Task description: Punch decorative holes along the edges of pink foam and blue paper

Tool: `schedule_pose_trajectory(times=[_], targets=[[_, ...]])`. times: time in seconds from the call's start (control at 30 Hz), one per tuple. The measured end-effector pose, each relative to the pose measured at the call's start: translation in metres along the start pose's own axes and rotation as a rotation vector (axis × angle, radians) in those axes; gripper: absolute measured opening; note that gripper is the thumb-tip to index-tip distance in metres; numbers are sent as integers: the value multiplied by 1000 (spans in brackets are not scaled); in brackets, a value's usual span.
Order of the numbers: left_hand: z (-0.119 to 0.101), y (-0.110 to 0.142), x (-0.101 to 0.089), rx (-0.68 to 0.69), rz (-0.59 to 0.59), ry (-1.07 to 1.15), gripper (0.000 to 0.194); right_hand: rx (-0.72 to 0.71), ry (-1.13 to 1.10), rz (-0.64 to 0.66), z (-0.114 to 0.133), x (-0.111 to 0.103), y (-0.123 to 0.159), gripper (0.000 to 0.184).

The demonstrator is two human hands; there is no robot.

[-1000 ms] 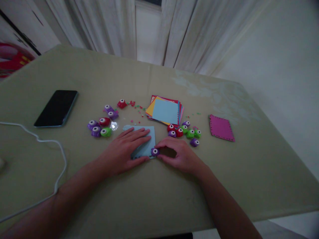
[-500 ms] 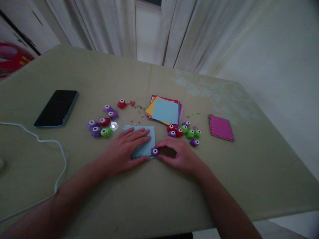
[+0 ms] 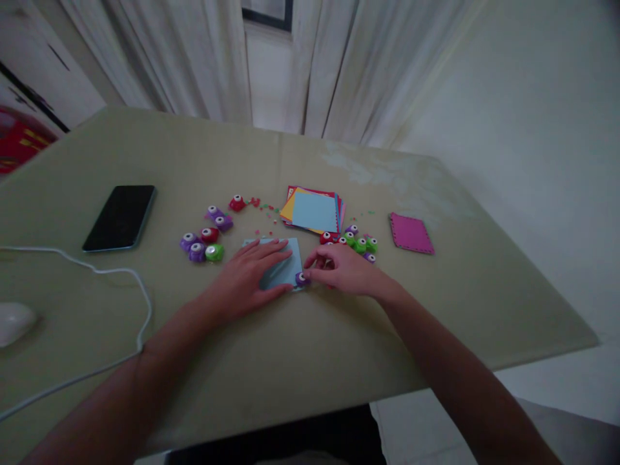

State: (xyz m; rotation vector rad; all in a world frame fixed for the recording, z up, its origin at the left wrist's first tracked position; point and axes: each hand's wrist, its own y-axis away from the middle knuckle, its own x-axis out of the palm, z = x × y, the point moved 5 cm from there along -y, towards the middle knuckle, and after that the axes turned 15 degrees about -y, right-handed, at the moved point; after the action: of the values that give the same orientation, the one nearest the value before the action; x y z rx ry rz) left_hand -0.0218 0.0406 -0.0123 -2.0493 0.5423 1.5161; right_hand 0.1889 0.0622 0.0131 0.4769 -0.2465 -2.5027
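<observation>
My left hand (image 3: 254, 271) lies flat with fingers stretched over a light blue paper square (image 3: 289, 255), pressing it to the table. At the square's lower right corner sits a small purple craft punch (image 3: 301, 279) with one round eye on top. My right hand (image 3: 346, 268) is at the punch's right side, thumb against it and the other fingers curled; part of its grip is hidden. Right behind that hand is a cluster of red, green and purple punches (image 3: 360, 245), partly covered by it. Another group of punches (image 3: 197, 252) stands left of my left hand.
Stacked coloured paper squares (image 3: 314, 212) lie behind my hands, with tiny paper bits (image 3: 256, 203) scattered nearby. A magenta square with punched edges (image 3: 411, 234) is at right. Left are a phone (image 3: 120, 218), a white cable (image 3: 140, 284) crossing my forearm, and a white rounded object (image 3: 15, 323).
My right fingers have shifted from a wide pinch around the purple punch to a more curled pose beside it. The left hand stays on the paper. The camera view has tilted slightly.
</observation>
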Motion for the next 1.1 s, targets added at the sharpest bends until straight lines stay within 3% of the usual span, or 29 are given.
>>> schedule_pose_trajectory(times=[0.3,0.5,0.7,1.1], targets=[[3,-1,8,1,-7,-29,64,240,54,81,14,0,-17,19],[4,-2,10,-4,-16,-20,63,228,356,82,28,1,-20,30],[4,-2,11,-5,-28,-20,63,247,541,136,36,11,-26,27],[6,-3,15,-15,-24,7,61,190,603,138,31,16,-24,24]])
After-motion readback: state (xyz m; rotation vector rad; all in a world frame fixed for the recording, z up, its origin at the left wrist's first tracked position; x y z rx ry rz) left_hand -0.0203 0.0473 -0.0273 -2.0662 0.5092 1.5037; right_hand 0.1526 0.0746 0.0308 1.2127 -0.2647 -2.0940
